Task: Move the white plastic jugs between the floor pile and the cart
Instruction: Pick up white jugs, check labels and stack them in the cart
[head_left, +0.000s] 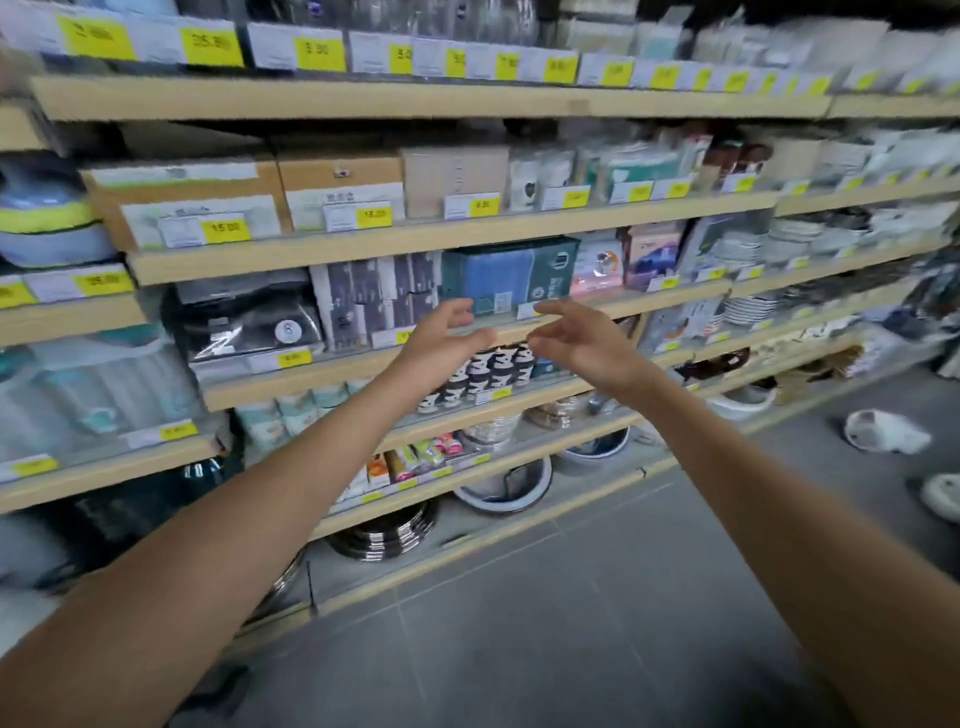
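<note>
Both my arms reach forward in front of the store shelves. My left hand (444, 338) and my right hand (576, 338) hang in the air close together, fingers loosely curved, holding nothing. Two white objects lie on the grey floor at the right: one (883, 431) near the shelf base and another (943, 496) at the frame's edge; blur keeps me from telling whether they are jugs. No cart is in view.
Wooden shelves (415, 244) packed with boxed goods, bowls and yellow price tags fill the left and centre. Stacked pots and basins (504, 488) sit on the lowest shelf. Grey tiled floor (597, 597) stretches to the right.
</note>
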